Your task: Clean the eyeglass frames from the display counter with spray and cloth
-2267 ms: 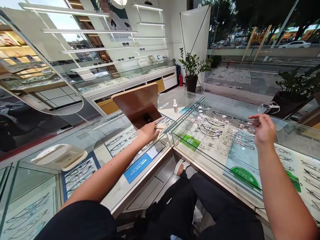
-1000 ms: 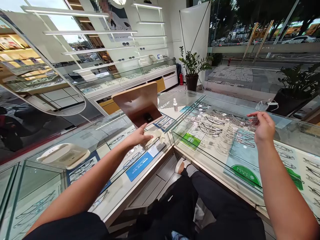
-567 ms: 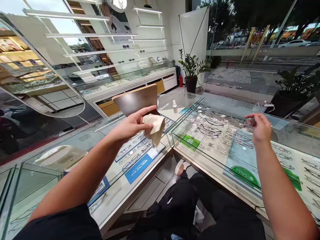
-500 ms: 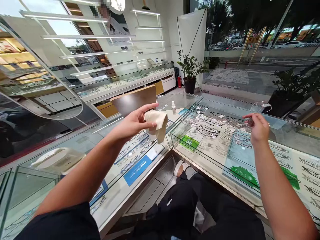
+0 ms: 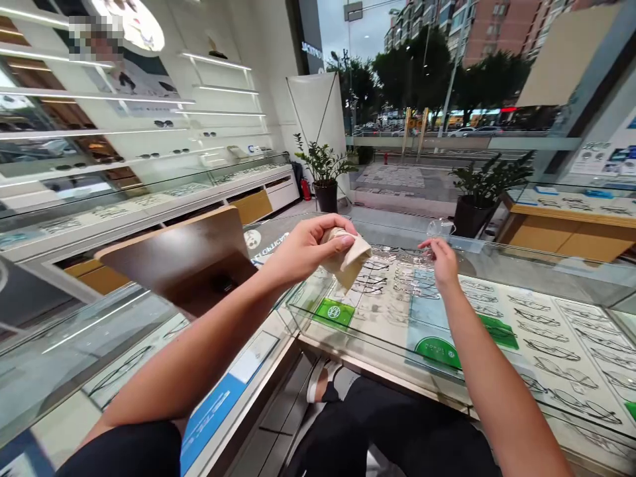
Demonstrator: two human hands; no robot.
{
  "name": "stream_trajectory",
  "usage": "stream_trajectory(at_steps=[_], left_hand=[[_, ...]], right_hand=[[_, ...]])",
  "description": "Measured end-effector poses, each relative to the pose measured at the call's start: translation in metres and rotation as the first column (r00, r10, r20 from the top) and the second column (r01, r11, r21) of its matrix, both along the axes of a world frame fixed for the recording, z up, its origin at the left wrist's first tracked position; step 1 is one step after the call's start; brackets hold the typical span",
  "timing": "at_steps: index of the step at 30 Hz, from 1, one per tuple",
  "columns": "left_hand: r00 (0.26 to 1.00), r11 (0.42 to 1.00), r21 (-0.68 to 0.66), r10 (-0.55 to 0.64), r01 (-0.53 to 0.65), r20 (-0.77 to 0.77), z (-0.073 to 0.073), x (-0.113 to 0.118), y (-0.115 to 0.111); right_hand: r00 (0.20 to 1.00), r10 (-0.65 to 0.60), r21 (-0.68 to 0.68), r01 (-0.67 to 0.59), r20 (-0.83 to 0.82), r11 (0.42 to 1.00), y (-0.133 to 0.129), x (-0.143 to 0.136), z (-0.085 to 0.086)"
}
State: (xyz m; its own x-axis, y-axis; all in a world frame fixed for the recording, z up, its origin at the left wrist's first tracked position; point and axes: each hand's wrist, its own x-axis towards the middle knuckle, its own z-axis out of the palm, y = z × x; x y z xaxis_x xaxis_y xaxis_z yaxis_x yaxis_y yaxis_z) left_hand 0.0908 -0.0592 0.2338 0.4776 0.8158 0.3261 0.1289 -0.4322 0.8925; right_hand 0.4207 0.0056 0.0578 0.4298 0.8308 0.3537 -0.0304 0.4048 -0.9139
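Observation:
My left hand (image 5: 311, 248) is closed on a beige cleaning cloth (image 5: 350, 262), pinched between thumb and fingers, with a loose corner hanging down. It is over the near left end of the glass display case (image 5: 318, 334). My right hand (image 5: 444, 262) is raised farther right above the case, fingers closed. Just past its fingertips is a pair of clear eyeglasses (image 5: 441, 228), which the hand appears to hold; the exact grip is too small to make out. The two hands are apart, and the cloth does not touch the eyeglasses.
Rows of spectacle frames (image 5: 551, 348) lie inside the case, beside a green card (image 5: 334, 313). A brown wooden board (image 5: 173, 255) stands on the left counter. Potted plants (image 5: 325, 172) are beyond, by the window. My legs (image 5: 387, 424) are below the counter's front edge.
The view has turned to the right. My left hand has moved right with the cloth, from over the left counter to over the display case, closer to my right hand.

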Motion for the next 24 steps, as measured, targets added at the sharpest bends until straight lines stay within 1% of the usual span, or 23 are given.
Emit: stream_trajectory(at_steps=[3, 5, 8, 9, 10, 11, 13, 15, 16, 18, 20, 24], left_hand=[[0.999, 0.998, 0.038, -0.048, 0.049, -0.02, 0.002, 0.019, 0.01], [0.999, 0.992, 0.117, -0.044, 0.047, -0.027, 0.003, 0.031, 0.019], [0.998, 0.954, 0.3, 0.0, -0.021, 0.07, 0.001, 0.049, 0.034], [0.993, 0.942, 0.333, -0.002, -0.037, 0.115, 0.0, 0.056, 0.039], [0.988, 0.942, 0.334, -0.018, -0.035, 0.156, -0.003, 0.063, 0.045], [0.981, 0.952, 0.306, -0.045, -0.016, 0.19, -0.006, 0.071, 0.051], [0.963, 0.978, 0.198, -0.109, 0.06, 0.247, -0.016, 0.087, 0.064], [0.939, 0.987, 0.104, -0.146, 0.119, 0.313, -0.028, 0.102, 0.078], [0.927, 0.988, 0.078, -0.15, 0.131, 0.344, -0.035, 0.109, 0.084], [0.905, 0.99, 0.039, -0.14, 0.136, 0.402, -0.051, 0.119, 0.096], [0.887, 0.989, -0.024, -0.118, 0.144, 0.446, -0.068, 0.125, 0.106], [0.879, 0.969, -0.186, -0.055, 0.161, 0.473, -0.101, 0.125, 0.122]], right_hand=[[1.0, -0.004, 0.004, 0.004, -0.008, 1.0, 0.0, 0.001, 0.002], [1.0, -0.007, 0.006, 0.007, -0.005, 1.0, 0.0, 0.002, 0.003], [1.0, -0.009, 0.002, 0.009, -0.009, 1.0, 0.0, 0.002, 0.005], [1.0, -0.01, -0.002, 0.01, -0.018, 1.0, 0.0, 0.003, 0.005], [1.0, -0.01, -0.007, 0.01, -0.026, 1.0, 0.0, 0.003, 0.006], [1.0, -0.009, -0.009, 0.009, -0.029, 1.0, -0.001, 0.002, 0.007], [1.0, 0.001, -0.007, -0.001, -0.023, 1.0, -0.002, 0.002, 0.008], [1.0, 0.012, -0.006, -0.012, -0.013, 1.0, -0.004, 0.001, 0.009], [1.0, 0.02, -0.007, -0.02, -0.012, 1.0, -0.004, 0.001, 0.01], [0.999, 0.039, -0.014, -0.04, -0.017, 0.999, -0.005, 0.0, 0.011], [0.998, 0.069, -0.013, -0.069, -0.011, 0.998, -0.005, -0.001, 0.012], [0.992, 0.125, -0.027, -0.124, 0.034, 0.992, -0.006, -0.005, 0.014]])
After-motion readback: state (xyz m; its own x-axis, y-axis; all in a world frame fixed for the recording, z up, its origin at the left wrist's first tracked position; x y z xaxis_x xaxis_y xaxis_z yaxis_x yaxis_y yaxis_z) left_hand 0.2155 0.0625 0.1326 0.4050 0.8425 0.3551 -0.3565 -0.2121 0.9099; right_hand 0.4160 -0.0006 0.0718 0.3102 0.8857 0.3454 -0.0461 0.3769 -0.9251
